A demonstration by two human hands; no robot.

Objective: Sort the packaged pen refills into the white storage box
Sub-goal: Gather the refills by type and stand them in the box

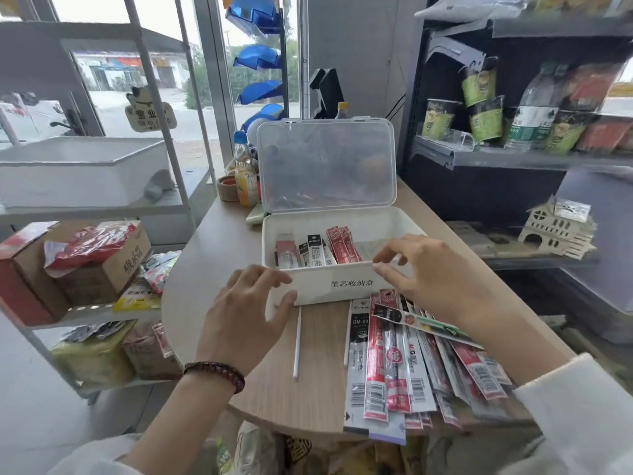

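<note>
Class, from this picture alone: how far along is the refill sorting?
Done: lid open, several packets sit in the white storage box. In hand: left hand and right hand hold its front edge, no packet. Left: the large pile on the table.

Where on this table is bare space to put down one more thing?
Bare wood lies left of the white storage box, up to the table edge, and between the loose white stick and the refill pile. The right front is crowded by that pile; bottles crowd behind the box's left corner.
</note>
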